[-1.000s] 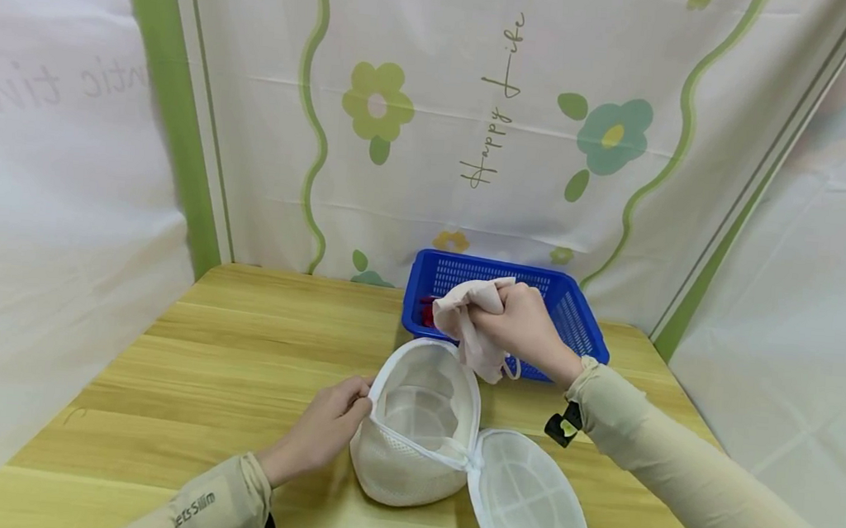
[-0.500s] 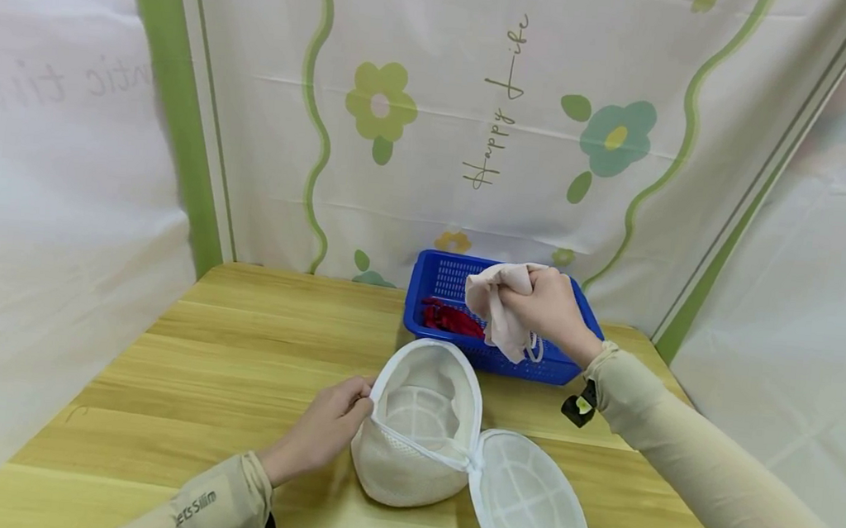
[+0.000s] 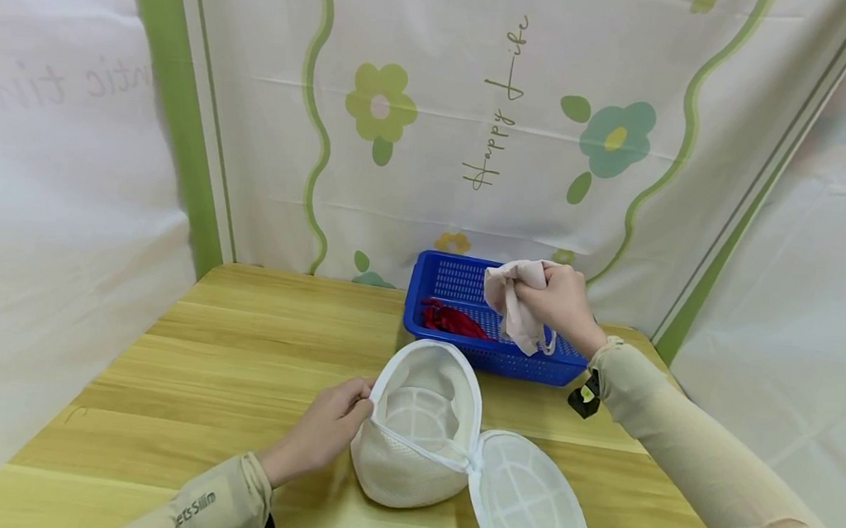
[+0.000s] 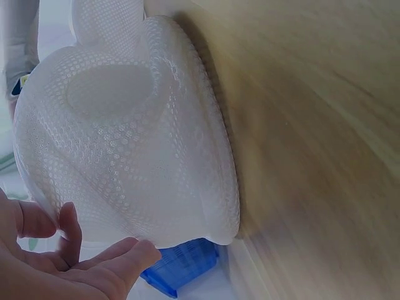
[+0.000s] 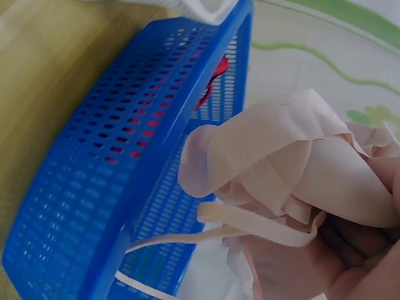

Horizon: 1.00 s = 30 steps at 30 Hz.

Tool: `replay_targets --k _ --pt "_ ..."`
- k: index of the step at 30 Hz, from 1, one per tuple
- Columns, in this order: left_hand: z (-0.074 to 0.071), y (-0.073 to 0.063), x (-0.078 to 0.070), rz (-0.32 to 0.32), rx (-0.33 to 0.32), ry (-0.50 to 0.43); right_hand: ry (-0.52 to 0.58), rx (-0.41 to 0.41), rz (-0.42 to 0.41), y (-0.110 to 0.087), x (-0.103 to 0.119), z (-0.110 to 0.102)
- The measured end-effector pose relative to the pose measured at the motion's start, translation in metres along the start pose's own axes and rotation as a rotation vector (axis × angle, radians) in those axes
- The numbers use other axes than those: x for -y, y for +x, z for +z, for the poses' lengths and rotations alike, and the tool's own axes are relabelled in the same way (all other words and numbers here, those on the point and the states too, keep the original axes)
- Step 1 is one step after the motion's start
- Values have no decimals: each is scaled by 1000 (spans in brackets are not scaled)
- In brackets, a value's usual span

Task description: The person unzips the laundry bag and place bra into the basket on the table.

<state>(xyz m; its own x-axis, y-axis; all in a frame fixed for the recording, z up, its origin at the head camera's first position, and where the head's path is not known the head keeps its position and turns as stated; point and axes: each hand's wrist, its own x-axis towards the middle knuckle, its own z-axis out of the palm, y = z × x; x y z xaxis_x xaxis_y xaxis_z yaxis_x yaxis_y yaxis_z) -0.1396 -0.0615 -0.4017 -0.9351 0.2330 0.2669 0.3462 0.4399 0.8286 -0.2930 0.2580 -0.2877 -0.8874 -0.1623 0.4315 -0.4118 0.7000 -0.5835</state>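
Observation:
My left hand [image 3: 328, 426] pinches the left rim of a white mesh laundry bag [image 3: 409, 478], which stands on the table with its mouth open. In the left wrist view, thumb and fingertips meet at the edge of the mesh [image 4: 144, 156]. The bag's round lid [image 3: 534, 505] lies folded out to the right. My right hand [image 3: 565, 304] grips a crumpled pale pink bra [image 3: 521, 297] above the blue basket [image 3: 490, 356]. Thin straps [image 5: 262, 225] dangle from it over the basket's rim in the right wrist view. A red garment [image 3: 454, 319] lies inside the basket.
The blue basket stands at the back of the wooden table [image 3: 237, 349], just behind the bag. A printed curtain [image 3: 430, 173] hangs beyond the table's rear edge, with white sheets [image 3: 49, 185] at both sides.
My right hand has moved right and slightly farther back with the pale pink bra, uncovering the red garment in the basket. The left hand and the mesh bag have stayed put.

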Motion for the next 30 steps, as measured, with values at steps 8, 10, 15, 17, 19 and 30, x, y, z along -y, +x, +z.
replay_targets --k 8,10,15,17,19,30 --pt "-1 0 2 9 -5 3 -51 6 -20 6 -12 5" --pt "-1 0 2 3 -5 2 -58 9 -20 7 -15 7" --pt "-1 0 2 -7 11 -12 -92 17 -1 11 -25 15" --pt "-1 -1 2 -4 14 -14 -99 29 9 12 -28 18" --pt "-1 -1 2 -3 13 -15 -102 45 12 13 -31 22" --pt "1 -1 4 6 -3 -1 -78 96 -1 12 -32 28"
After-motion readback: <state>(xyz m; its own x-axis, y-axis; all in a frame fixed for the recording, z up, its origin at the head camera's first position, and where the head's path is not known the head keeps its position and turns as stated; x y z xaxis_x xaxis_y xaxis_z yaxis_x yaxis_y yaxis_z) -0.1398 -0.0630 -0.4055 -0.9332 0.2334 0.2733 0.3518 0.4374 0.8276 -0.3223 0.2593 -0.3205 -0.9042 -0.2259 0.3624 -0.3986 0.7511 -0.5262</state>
